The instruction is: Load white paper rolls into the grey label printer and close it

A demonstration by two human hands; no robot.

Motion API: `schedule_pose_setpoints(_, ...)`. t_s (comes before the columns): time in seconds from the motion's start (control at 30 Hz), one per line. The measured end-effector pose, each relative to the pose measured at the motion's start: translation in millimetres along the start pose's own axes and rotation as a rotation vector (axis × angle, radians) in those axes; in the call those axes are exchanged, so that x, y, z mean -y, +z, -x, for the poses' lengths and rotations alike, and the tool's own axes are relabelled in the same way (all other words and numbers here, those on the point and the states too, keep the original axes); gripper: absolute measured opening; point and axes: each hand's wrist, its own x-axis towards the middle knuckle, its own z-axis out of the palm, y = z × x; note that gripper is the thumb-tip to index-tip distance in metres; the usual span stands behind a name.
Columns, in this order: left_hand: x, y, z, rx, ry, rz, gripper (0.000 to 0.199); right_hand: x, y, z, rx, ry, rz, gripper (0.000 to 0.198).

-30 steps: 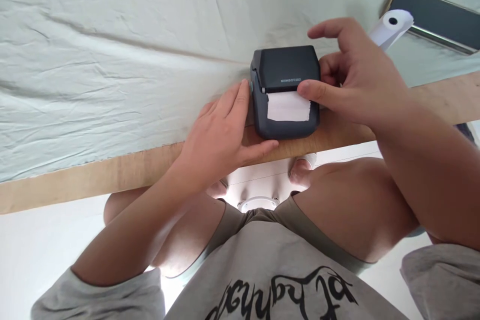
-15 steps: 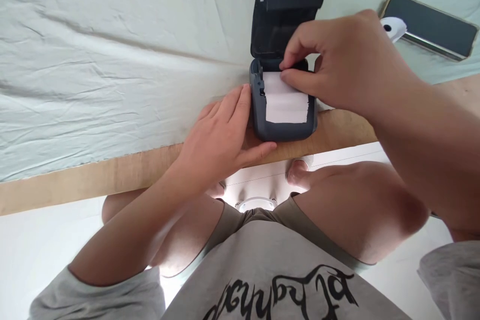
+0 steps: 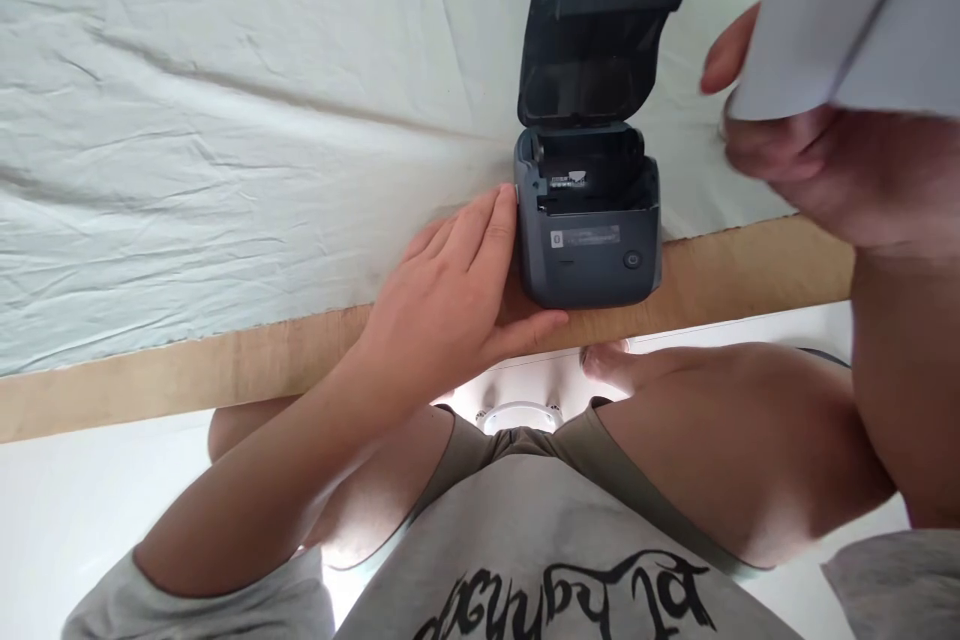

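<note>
A small dark label printer (image 3: 592, 260) stands at the table's front edge. Its lid (image 3: 600, 30) is raised, and the paper compartment (image 3: 600, 170) shows no roll. My left hand (image 3: 450, 275) lies against the printer's left side with its fingers stretched out and its thumb along the front. Close to the camera at the upper right, my right hand (image 3: 810, 160) holds a white paper roll (image 3: 832, 10), which is partly cut off by the frame edge. Part of that hand is hidden behind the paper.
A pale, wrinkled cloth (image 3: 262, 100) covers most of the table. Bare wood (image 3: 225, 350) runs along its front edge. My legs (image 3: 735, 430) are below this edge.
My right hand has lifted the white paper out of the printer and moved right and up, nearer the camera. The phone and the white round thing at the right have gone from view.
</note>
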Motion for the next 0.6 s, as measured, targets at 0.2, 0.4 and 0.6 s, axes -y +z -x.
schedule_pose_setpoints(0.2, 3, 3, 1, -0.044, 0.028, -0.064, 0.099, -26, 15, 20, -0.117, -0.039, 0.059, 0.056)
schedule_pose_setpoints(0.4, 4, 2, 2, -0.039, 0.04, -0.126, 0.101, -36, 13, 31, -0.166, -0.137, 0.362, 0.078)
schedule_pose_setpoints(0.6, 3, 1, 2, -0.036, 0.003, -0.122, 0.099, -46, 9, 24, -0.168, -0.086, 0.482, 0.064)
